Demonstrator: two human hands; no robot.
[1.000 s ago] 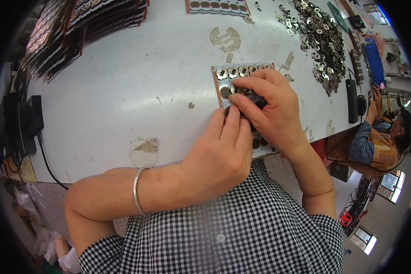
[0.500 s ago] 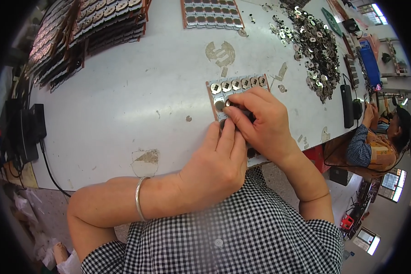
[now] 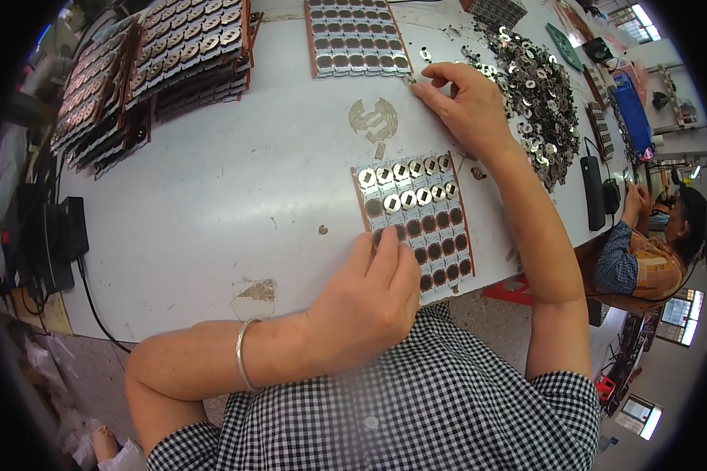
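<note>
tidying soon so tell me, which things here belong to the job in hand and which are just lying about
Likely the job:
near board, left hand on it
heap of metal pieces, right hand nearby
far board
stacked boards

Seemingly just lying about:
long black box
blue thing, kind unclear

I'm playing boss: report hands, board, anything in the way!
Left hand on board, covering its lower left. Right hand beyond it, partly open. Eleven silver discs showing.
</note>
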